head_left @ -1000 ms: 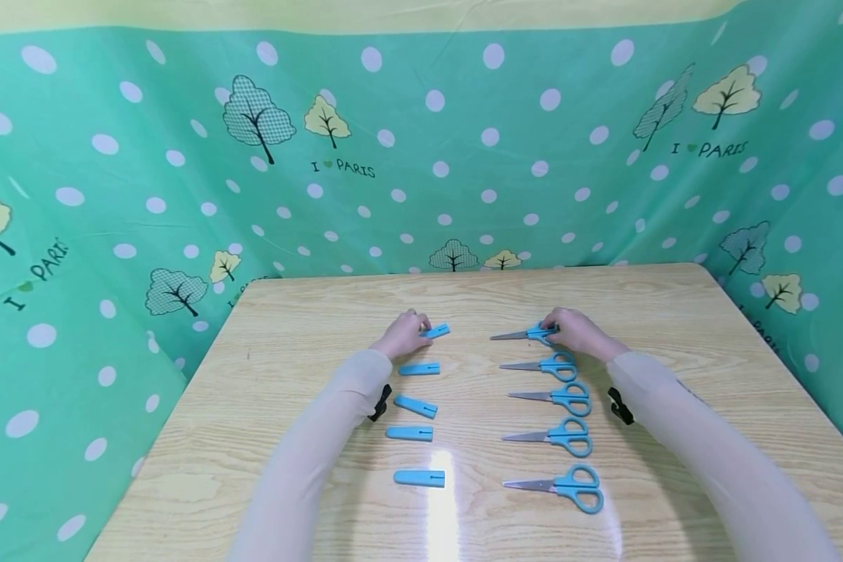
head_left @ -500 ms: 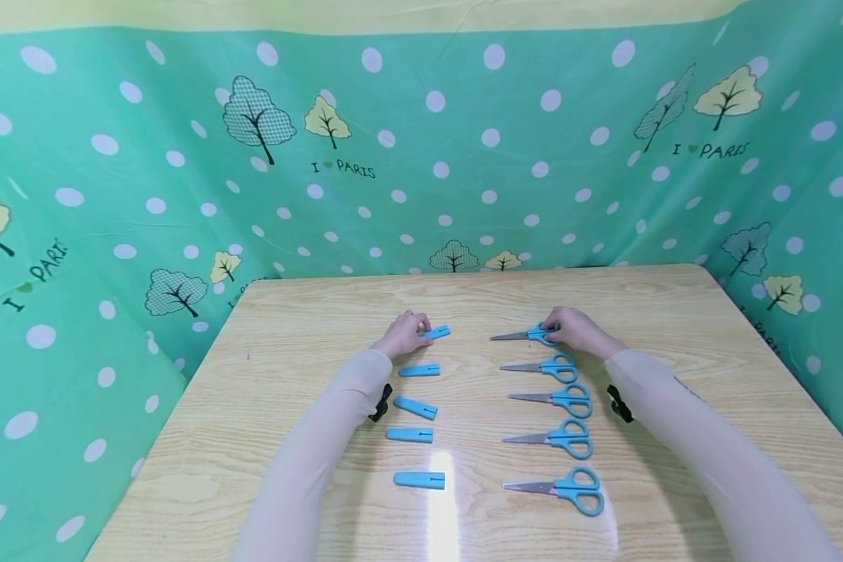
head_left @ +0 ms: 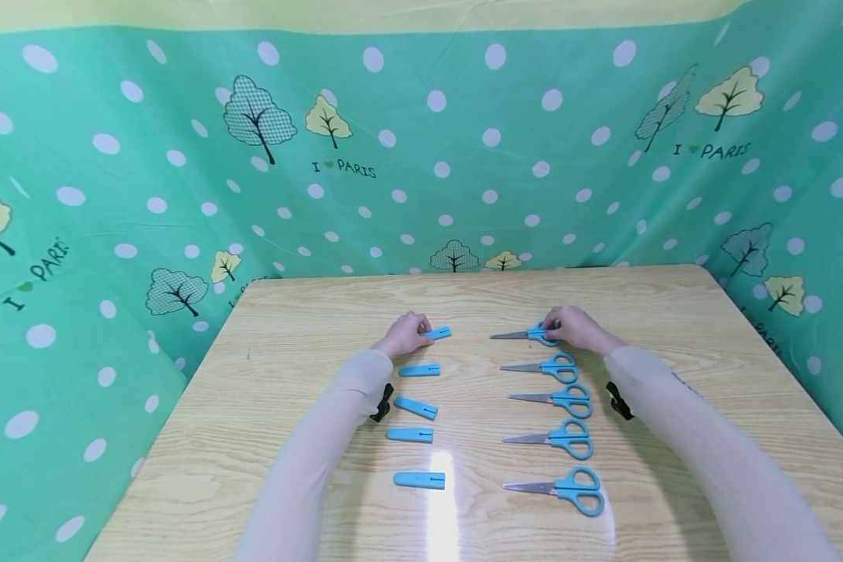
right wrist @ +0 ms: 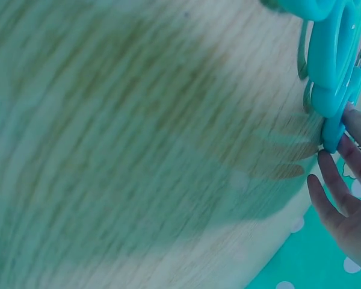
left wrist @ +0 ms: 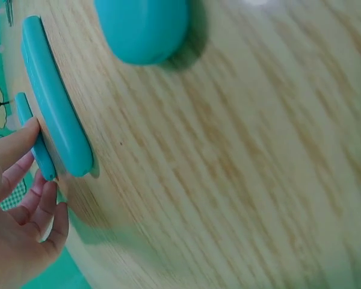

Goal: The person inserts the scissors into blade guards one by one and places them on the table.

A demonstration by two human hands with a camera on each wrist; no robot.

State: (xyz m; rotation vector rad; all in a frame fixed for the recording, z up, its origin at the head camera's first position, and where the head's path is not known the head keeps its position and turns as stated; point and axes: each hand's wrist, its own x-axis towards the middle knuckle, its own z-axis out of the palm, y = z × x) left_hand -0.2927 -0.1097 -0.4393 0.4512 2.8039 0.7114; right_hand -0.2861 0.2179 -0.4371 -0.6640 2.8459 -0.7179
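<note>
At the far end of the left column, my left hand [head_left: 402, 336] pinches a blue scissors cover [head_left: 441, 332] between thumb and fingers. The left wrist view shows the thumb on top of that cover [left wrist: 43, 158], with the lower fingers loosely bent beside it. Across from it, my right hand [head_left: 578, 329] holds the blue handle of the farthest pair of scissors [head_left: 514, 336], whose blades point left toward the cover. In the right wrist view, thumb and forefinger grip this handle [right wrist: 332, 133] while the other fingers extend near the tabletop.
Several more blue covers [head_left: 414, 407] lie in a column nearer the body on the wooden table [head_left: 267, 437]. Several scissors [head_left: 569, 400] with blue handles form a matching column to the right, blades leftward. A green dotted curtain [head_left: 393, 195] hangs behind the table.
</note>
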